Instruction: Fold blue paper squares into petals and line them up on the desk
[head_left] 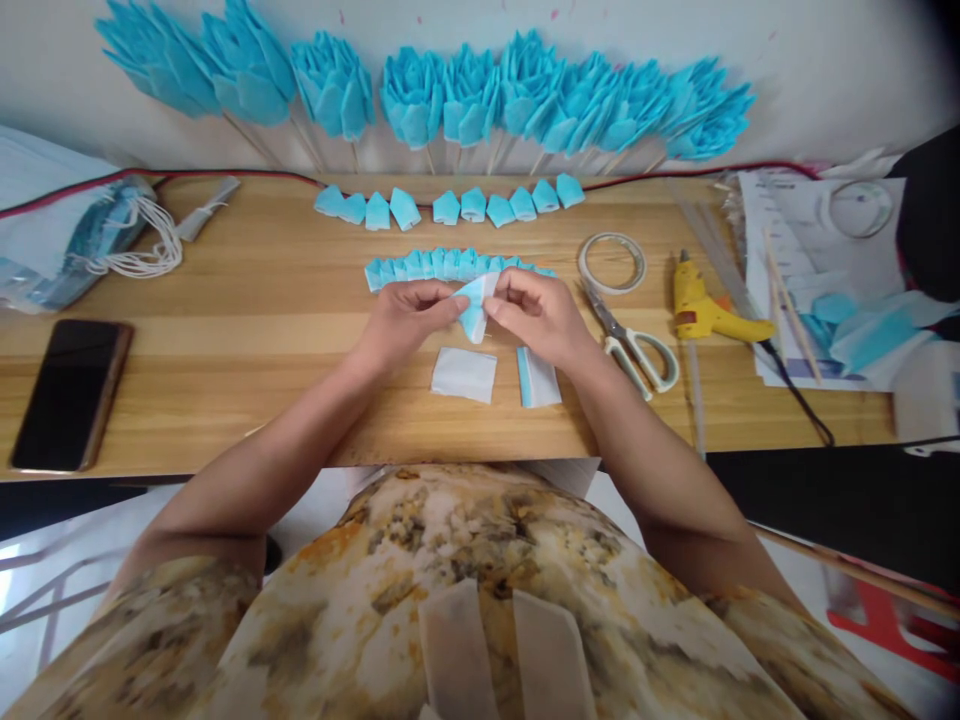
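A blue and white piece of thin fabric, partly folded to a point, is held up over the table between both hands. My left hand pinches its left side with thumb and fingers. On the right edge, my right hand grips the white part the same way. Just below lie a flat white fabric square and a white piece with a blue strip, the latter partly under my right wrist. Behind the hands runs a row of folded blue petals, partly hidden by them.
Further back lies another row of blue petals; blue fabric flowers on sticks lean on the wall. Right are a tape roll, scissors and a yellow glue gun with its cord. Left are a phone and white cords.
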